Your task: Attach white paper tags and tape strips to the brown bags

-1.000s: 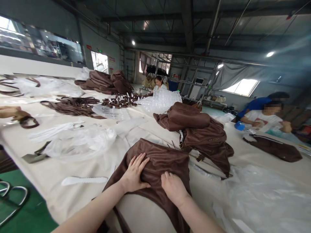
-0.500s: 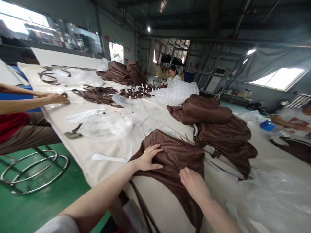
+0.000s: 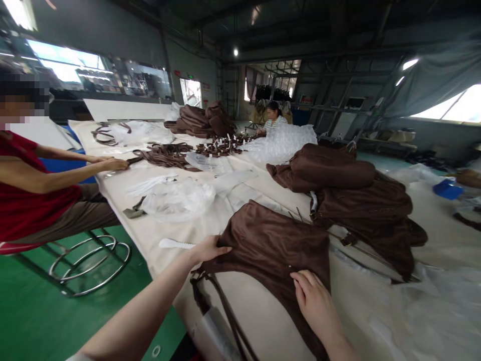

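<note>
A brown leather-like bag (image 3: 263, 240) lies flattened on the pale-covered table in front of me. My left hand (image 3: 211, 249) grips its left corner, thumb on top and the other fingers hidden behind the edge. Resting on the bag's lower right part is my right hand (image 3: 310, 293), its fingers slightly bent and close together, holding nothing. Brown straps (image 3: 225, 306) hang from the bag's left corner over the table edge, beside a piece wrapped in clear plastic. A white serrated strip (image 3: 176, 244) lies just left of my left hand.
Stacked brown bags (image 3: 338, 175) stand to the right. Clear plastic (image 3: 180, 198), bundled straps (image 3: 165, 154) and more bags (image 3: 203, 120) cover the farther table. A person in red (image 3: 33, 175) sits at the left, handling straps; another person sits at the back.
My left hand has moved from the top of the bag to its left corner and taken hold there. The view has turned left, showing more of the person in red.
</note>
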A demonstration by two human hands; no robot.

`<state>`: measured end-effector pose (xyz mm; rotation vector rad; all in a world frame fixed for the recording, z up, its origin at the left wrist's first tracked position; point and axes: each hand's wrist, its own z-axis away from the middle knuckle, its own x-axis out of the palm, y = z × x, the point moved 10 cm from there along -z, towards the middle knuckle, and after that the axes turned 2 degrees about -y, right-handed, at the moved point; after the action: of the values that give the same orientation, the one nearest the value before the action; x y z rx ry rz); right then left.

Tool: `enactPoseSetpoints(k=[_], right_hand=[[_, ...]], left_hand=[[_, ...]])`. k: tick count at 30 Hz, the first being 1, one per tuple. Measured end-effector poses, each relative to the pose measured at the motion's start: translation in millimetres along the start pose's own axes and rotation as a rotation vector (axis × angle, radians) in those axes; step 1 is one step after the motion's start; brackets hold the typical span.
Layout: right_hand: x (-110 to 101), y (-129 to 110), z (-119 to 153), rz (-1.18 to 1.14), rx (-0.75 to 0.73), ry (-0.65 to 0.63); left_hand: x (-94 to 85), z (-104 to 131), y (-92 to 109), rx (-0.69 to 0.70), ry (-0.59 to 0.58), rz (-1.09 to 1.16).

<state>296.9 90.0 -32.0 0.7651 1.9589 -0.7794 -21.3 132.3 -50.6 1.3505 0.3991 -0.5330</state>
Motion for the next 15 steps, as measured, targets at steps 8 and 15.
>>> enactPoseSetpoints(k=[8,15], right_hand=[[-23.8,9.7,3.8,-0.036,0.294,-0.044],[-35.3,-41.2,10.5,-0.201,0.338,-0.247]], left_hand=[[47.3,-11.6,10.5,-0.138,0.178,0.284],[102.3,-22.0,53.4,-0.196,0.191,0.363]])
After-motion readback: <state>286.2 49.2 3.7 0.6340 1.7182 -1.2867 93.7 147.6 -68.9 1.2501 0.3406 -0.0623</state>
